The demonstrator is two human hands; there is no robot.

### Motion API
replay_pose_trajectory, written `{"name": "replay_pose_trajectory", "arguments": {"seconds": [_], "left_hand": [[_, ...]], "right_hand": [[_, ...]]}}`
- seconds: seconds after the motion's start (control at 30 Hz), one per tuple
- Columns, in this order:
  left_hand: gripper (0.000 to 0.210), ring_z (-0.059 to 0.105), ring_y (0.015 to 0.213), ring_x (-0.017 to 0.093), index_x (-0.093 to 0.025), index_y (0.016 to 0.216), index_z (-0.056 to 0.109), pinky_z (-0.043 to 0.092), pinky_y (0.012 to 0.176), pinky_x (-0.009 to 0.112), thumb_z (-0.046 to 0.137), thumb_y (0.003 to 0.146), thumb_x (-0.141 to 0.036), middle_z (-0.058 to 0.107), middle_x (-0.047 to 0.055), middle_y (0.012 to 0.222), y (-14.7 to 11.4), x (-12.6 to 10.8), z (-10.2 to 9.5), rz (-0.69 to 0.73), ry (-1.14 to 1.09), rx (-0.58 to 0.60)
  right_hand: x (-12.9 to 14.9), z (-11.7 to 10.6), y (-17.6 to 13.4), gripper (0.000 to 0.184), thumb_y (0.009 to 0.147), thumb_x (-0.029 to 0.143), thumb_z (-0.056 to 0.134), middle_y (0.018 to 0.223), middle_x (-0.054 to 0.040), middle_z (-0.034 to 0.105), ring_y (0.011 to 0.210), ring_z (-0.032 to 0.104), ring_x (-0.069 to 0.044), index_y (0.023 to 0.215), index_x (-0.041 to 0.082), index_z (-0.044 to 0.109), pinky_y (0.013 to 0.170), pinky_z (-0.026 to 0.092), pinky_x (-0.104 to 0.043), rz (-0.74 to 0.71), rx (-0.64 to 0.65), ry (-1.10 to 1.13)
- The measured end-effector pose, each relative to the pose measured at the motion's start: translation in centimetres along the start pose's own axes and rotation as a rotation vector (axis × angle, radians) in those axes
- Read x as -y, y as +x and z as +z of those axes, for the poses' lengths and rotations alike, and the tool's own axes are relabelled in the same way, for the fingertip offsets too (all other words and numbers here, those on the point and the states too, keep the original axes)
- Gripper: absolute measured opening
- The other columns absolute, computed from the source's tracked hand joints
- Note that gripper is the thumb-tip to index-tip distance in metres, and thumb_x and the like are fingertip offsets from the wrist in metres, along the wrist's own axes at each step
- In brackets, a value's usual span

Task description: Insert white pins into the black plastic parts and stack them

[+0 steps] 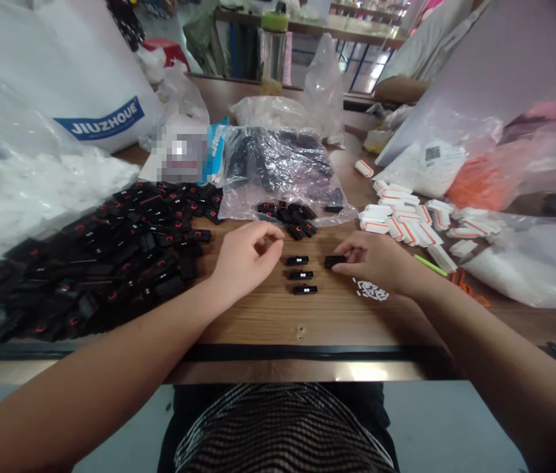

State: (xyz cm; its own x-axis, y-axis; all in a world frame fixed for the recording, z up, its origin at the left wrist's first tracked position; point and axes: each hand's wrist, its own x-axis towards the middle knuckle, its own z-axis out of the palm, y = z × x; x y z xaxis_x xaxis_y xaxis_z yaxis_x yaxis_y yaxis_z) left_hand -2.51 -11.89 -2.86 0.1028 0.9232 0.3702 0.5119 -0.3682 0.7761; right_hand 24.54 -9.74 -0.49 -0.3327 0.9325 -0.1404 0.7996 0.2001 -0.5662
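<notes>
tabletop (pixel 268 322): wooden, bare strip nearest the person
three black clips (pixel 300 274): in a column between the hands, white dots up
left hand (pixel 246 256): fingers curled narrow, thumb meeting fingertips; whether they pinch anything, I cannot tell
right hand (pixel 374 259): fingers narrow, pinching a fourth black clip (pixel 333 261) flat on the wood
handling: likely light, stiff plastic; best gripped by its long sides
black clip pile (pixel 110 256): heaped left
white clips (pixel 406 223): scattered far right

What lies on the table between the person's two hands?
In the head view, three small black parts lie in a column between the left hand and right hand, on bare wooden table.
</notes>
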Motion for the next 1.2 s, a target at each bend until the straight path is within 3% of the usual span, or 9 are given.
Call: {"name": "replay_pose_trajectory", "arguments": {"seconds": [0.13, 0.3, 0.43, 0.6, 0.7, 0.8, 0.87, 1.03, 1.2], "left_hand": [[0.004, 0.055, 0.059, 0.008, -0.018, 0.087, 0.069, 0.041, 0.055, 0.020, 0.065, 0.086, -0.017, 0.068, -0.001, 0.078, -0.6, -2.8, -1.6, 0.049, -0.016, -0.005], [0.006, 0.058, 0.060, 0.010, -0.019, 0.085, 0.070, 0.044, 0.058, 0.024, 0.075, 0.083, -0.022, 0.067, -0.002, 0.080, -3.1, -6.1, -2.4, 0.105, 0.094, 0.420], [0.018, 0.065, 0.074, 0.016, -0.019, 0.103, 0.067, 0.053, 0.068, 0.030, 0.073, 0.086, -0.023, 0.068, 0.002, 0.098, -5.8, -5.5, -1.0, 0.098, 0.162, 0.539], [0.011, 0.067, 0.090, 0.020, -0.021, 0.105, 0.063, 0.055, 0.083, 0.038, 0.061, 0.094, -0.018, 0.068, 0.002, 0.100, -7.5, -3.7, 0.1, 0.150, 0.166, 0.481], [0.010, 0.066, 0.091, 0.020, -0.021, 0.104, 0.062, 0.055, 0.084, 0.039, 0.060, 0.095, -0.018, 0.069, 0.002, 0.099, -7.9, -3.2, 0.1, 0.172, 0.177, 0.455], [0.010, 0.066, 0.094, 0.020, -0.022, 0.103, 0.062, 0.055, 0.084, 0.039, 0.062, 0.093, -0.018, 0.069, 0.002, 0.100, -8.1, -3.0, 0.1, 0.159, 0.176, 0.430], [0.010, 0.066, 0.093, 0.020, -0.022, 0.102, 0.063, 0.056, 0.084, 0.039, 0.063, 0.093, -0.018, 0.069, 0.002, 0.099, -8.1, -2.9, 0.2, 0.149, 0.169, 0.424], [0.010, 0.066, 0.091, 0.020, -0.022, 0.100, 0.064, 0.055, 0.082, 0.038, 0.064, 0.091, -0.018, 0.069, 0.001, 0.099, -8.0, -2.9, 0.5, 0.114, 0.159, 0.423], [0.008, 0.065, 0.084, 0.017, -0.022, 0.096, 0.066, 0.054, 0.078, 0.034, 0.065, 0.089, -0.019, 0.068, 0.000, 0.094, -7.9, -3.3, 0.3, 0.101, 0.143, 0.415]], "right_hand": [[1.2, 0.8, -3.7, 0.015, 0.081, 0.029, 0.068, 0.079, -0.0017, 0.071, 0.067, 0.064, -0.015, 0.093, 0.023, 0.075, 0.062, 0.051, -0.029, -0.072, -0.047, -0.028], [3.0, 3.1, -7.7, 0.012, 0.087, 0.023, 0.065, 0.087, -0.0037, 0.071, 0.072, 0.065, -0.014, 0.094, 0.021, 0.074, 0.067, 0.052, -0.029, -0.258, -0.039, -0.058], [4.5, 5.7, -8.1, 0.013, 0.091, 0.020, 0.062, 0.093, -0.0073, 0.071, 0.083, 0.067, -0.018, 0.095, 0.017, 0.073, 0.073, 0.054, -0.032, -0.370, -0.125, -0.002], [4.6, 5.5, -8.0, 0.018, 0.092, 0.024, 0.062, 0.098, -0.0077, 0.074, 0.089, 0.069, -0.018, 0.104, 0.018, 0.073, 0.081, 0.056, -0.033, -0.382, -0.154, 0.065], [1.6, 2.5, -8.7, 0.021, 0.093, 0.029, 0.058, 0.098, -0.0055, 0.076, 0.085, 0.070, -0.017, 0.101, 0.022, 0.076, 0.078, 0.056, -0.032, -0.241, -0.240, 0.034], [-3.1, -0.7, -9.4, 0.026, 0.087, 0.039, 0.061, 0.088, -0.0055, 0.078, 0.070, 0.069, -0.020, 0.097, 0.022, 0.079, 0.065, 0.053, -0.034, 0.166, -0.400, -0.152], [-5.7, -1.6, -9.7, 0.030, 0.083, 0.044, 0.062, 0.090, -0.0057, 0.079, 0.074, 0.071, -0.024, 0.096, 0.023, 0.080, 0.071, 0.054, -0.037, 0.290, -0.351, -0.172], [-7.3, -0.8, -9.8, 0.028, 0.080, 0.047, 0.064, 0.097, -0.0044, 0.079, 0.088, 0.072, -0.026, 0.086, 0.025, 0.080, 0.078, 0.054, -0.039, 0.340, -0.379, -0.072], [-7.2, -1.0, -9.2, 0.025, 0.073, 0.047, 0.069, 0.078, -0.0041, 0.077, 0.070, 0.069, -0.025, 0.075, 0.024, 0.077, 0.068, 0.052, -0.039, 0.400, -0.384, -0.061]]}}
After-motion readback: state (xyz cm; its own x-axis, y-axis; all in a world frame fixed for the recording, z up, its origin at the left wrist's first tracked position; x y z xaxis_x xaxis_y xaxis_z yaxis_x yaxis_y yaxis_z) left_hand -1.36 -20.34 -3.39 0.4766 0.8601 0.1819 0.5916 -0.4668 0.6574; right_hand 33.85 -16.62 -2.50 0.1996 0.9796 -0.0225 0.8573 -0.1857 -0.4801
